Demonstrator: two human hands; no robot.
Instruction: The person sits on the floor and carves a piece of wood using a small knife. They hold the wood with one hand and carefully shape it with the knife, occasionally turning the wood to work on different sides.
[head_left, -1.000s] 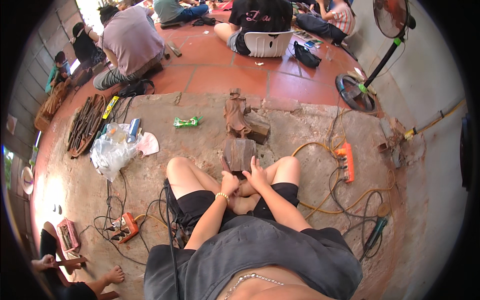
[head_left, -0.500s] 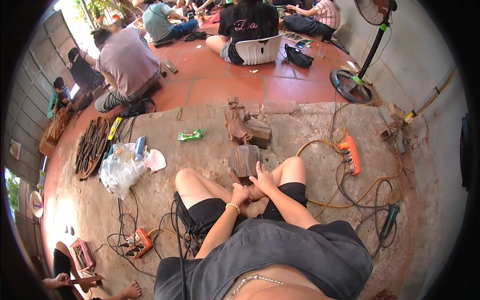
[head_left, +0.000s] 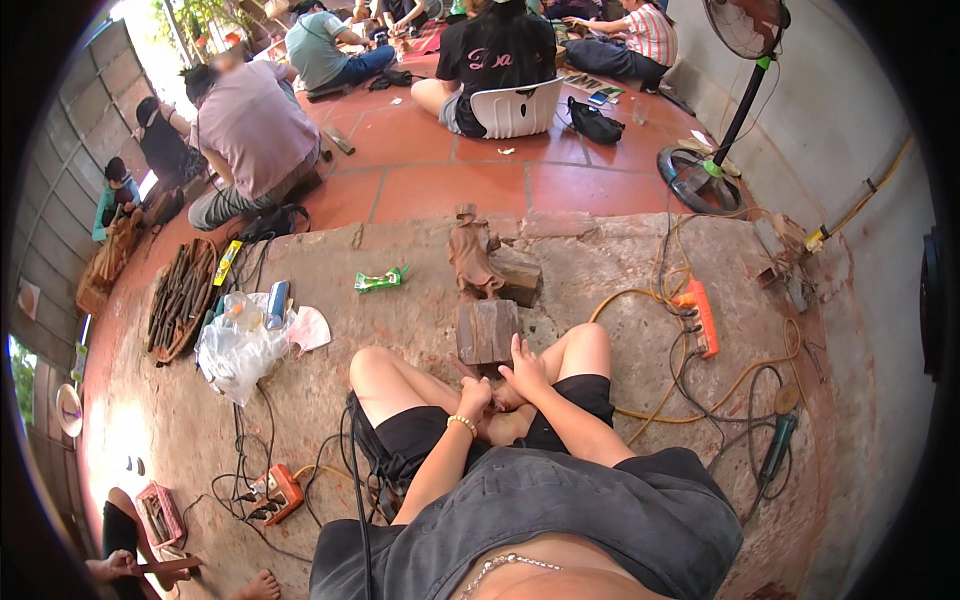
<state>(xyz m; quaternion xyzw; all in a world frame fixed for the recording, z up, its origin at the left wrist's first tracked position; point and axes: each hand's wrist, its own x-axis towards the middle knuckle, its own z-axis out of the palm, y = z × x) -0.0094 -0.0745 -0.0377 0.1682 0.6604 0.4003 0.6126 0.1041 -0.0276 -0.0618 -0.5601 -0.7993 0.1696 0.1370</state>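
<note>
My left hand (head_left: 475,398), with a beaded bracelet at its wrist, is closed around a slim brown wooden piece (head_left: 466,368). The piece sticks up from the fist, tilted toward the left, and its lower part is hidden. Close beside it, my right hand (head_left: 524,374) has its fingers stretched out, the tips by the right edge of a wooden block (head_left: 487,332). Whether they touch the block I cannot tell. Just beyond the block lies a carved brown wooden figure (head_left: 474,255), next to another chunk of wood (head_left: 518,275).
On the left are a basket of carving tools (head_left: 183,305), a plastic bag (head_left: 240,345) and an orange power strip (head_left: 275,493). Another orange strip (head_left: 697,318), cords and a green power tool (head_left: 778,447) lie right. Beyond are a fan (head_left: 700,180) and several seated people.
The view has tipped slightly, so the scene sits a little lower. The wooden piece in my left hand leans further left. My right hand stays beside it, fingers extended.
</note>
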